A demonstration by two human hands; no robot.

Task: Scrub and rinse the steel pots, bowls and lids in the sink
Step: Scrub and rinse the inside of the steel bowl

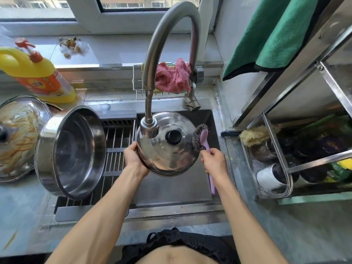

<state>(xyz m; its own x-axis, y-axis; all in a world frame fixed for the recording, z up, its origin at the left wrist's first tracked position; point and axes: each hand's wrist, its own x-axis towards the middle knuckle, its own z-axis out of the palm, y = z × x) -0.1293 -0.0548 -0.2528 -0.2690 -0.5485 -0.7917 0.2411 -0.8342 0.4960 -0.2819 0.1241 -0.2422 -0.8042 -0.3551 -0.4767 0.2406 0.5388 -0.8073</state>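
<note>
**Head view: lid up under the tap, scrubber at its edge**

Head view, centre of the frame, nearest first: my left hand (134, 158) is curled round the lower-left rim of the steel lid (165, 149), thumb on the domed top and fingers hidden beneath, holding it tilted above the sink (171, 189). My right hand (214, 161) is wrapped tight round the purple handle of the scrubber (200, 138), whose steel-wool head sits against the lid's right edge, just beside the black knob (173, 136).

Risks, as I judge them. That lid hangs on one wet rim grip; push the scrubber hard from the right and it could pivot or slip out and clatter into the basin. The faucet (149, 128) head is right over the lid's upper left, nearly touching, so lifting or swinging the lid may knock it. Whether water is running I cannot say; I make out perhaps a drip.

Further left of centre, the big steel pot (76, 153) rests tipped on its side on the drain rack (118, 149), open mouth toward me; a bump from my left elbow could roll it. Far left, a glass lid (21, 138) covers a noodle dish, with the yellow detergent bottle (36, 73) behind at upper left.
</note>
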